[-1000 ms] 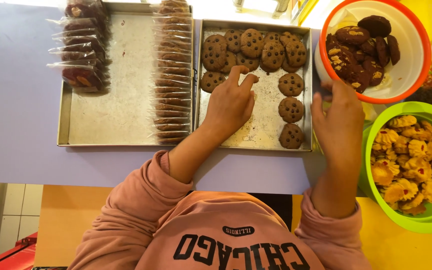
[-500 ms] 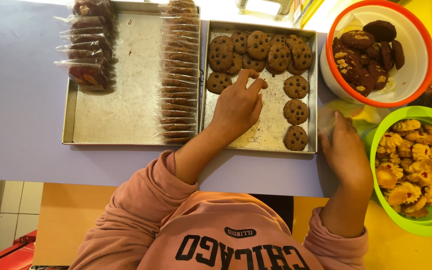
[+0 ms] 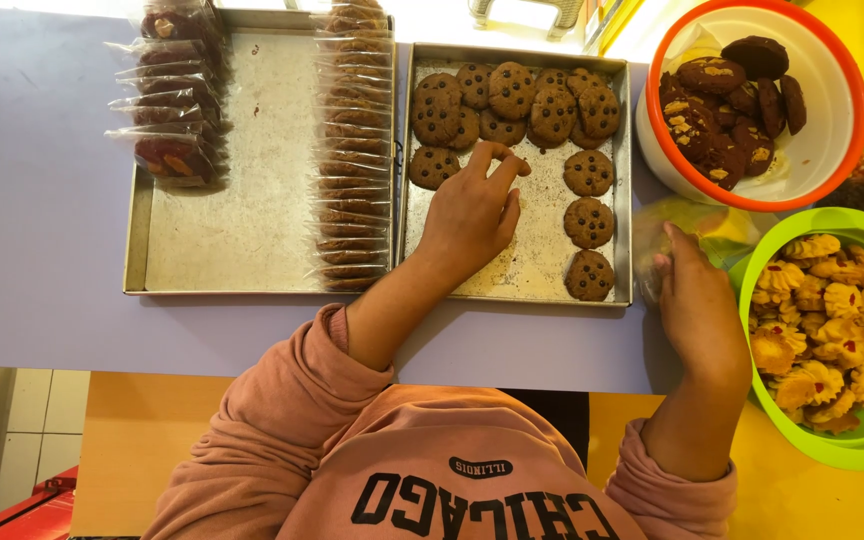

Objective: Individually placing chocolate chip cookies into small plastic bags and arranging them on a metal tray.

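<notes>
- Left hand (image 3: 472, 215): fingers are pinched on a chocolate-chip cookie (image 3: 505, 160) over the metal tray (image 3: 522, 270); further cookies are ranged ahead and to its right.
- Right hand (image 3: 700, 310): curled loosely on a clear plastic bag (image 3: 697, 225); its grip cannot be told; green bowl (image 3: 857, 445) lies just to its right.

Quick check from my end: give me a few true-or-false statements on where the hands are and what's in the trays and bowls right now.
1. The left hand is over the tray of chocolate chip cookies. True.
2. The right hand holds a spoon. False: it holds a clear plastic bag.
3. The green bowl holds dark chocolate cookies. False: it holds pale yellow cookies; the dark ones sit in the orange-rimmed bowl.
4. The left tray holds bagged cookies. True.
</notes>
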